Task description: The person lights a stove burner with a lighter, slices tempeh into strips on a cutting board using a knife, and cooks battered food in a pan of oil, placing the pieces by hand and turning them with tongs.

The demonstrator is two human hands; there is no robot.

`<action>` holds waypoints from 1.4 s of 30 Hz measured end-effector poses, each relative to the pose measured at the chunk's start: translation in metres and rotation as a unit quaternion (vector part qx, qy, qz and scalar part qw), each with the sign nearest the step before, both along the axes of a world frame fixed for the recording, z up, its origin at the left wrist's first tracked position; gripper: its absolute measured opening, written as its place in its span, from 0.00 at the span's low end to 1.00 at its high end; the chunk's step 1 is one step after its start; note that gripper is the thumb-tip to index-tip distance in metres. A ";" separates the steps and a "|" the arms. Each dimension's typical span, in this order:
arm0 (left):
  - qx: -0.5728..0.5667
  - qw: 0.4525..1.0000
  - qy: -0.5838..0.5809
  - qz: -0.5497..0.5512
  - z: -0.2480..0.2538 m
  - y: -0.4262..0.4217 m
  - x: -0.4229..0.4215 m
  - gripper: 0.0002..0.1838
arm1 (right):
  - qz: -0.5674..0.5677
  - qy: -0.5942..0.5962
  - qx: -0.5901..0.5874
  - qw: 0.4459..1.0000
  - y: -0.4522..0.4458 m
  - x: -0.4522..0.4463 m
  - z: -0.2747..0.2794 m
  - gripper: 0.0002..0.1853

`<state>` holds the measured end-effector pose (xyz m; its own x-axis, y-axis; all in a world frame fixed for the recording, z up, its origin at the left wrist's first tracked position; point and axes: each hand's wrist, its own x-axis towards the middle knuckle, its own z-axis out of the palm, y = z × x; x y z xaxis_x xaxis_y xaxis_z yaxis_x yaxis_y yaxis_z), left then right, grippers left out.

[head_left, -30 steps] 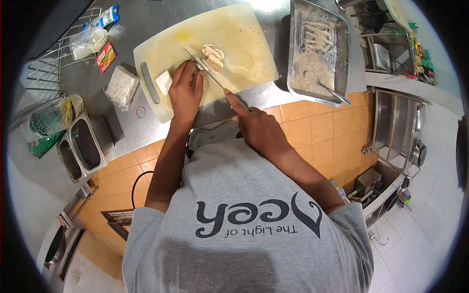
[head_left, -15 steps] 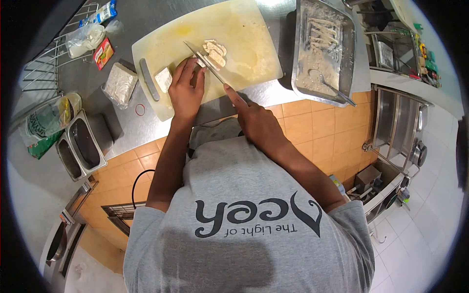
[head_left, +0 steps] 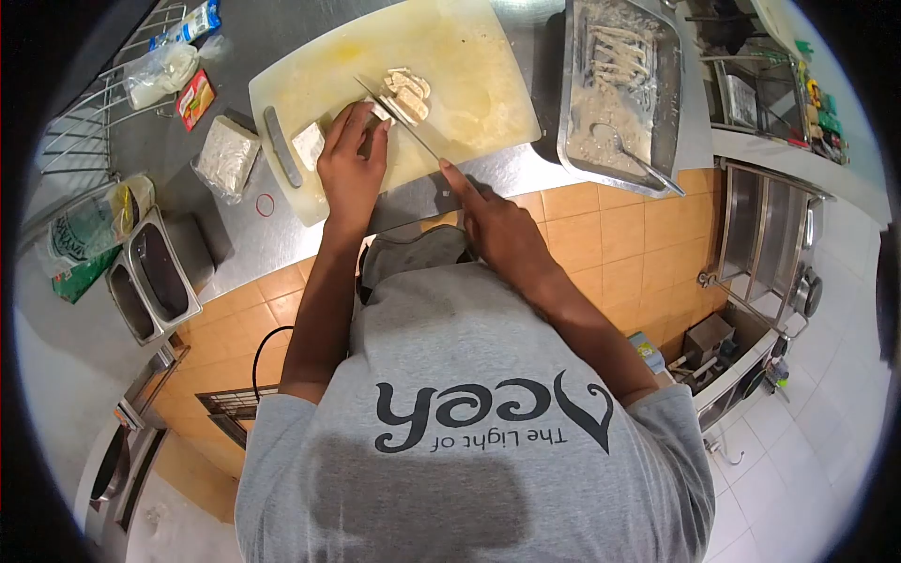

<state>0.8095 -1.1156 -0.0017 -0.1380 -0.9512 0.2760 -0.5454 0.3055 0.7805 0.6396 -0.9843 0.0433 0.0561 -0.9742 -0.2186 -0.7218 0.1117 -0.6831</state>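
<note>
Knife (head_left: 414, 134) clasped in my right grip (head_left: 499, 221), I should curl my left grip (head_left: 353, 167), steadying the pale piece (head_left: 380, 110), safely back.

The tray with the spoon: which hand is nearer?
Right: the right hand, on the knife, is left of the tray; the left hand, over the cutting board, is farther left.

A knife (head_left: 413, 134) with a long, thin grey blade is held slantwise over a pale yellow cutting board (head_left: 469, 56), its tip pointed toward the far side and its handle mostly hidden. Close along one side of the blade, a small pale block (head_left: 379, 110) is partly covered. On the other side, cream-coloured slices (head_left: 408, 92) are gathered in a loose, overlapping cluster. Toward the board's left end, a white piece (head_left: 307, 146) is seen lying apart.
</note>
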 end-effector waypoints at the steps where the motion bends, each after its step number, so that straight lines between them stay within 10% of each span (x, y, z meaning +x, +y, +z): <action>1: 0.001 1.000 0.000 0.000 0.000 0.001 0.000 0.15 | 0.002 0.006 0.003 1.000 -0.002 0.001 0.001 0.38; 42: -0.041 0.998 0.001 -0.038 -0.004 -0.003 0.005 0.14 | 0.021 0.037 0.050 0.998 -0.005 0.005 0.052 0.37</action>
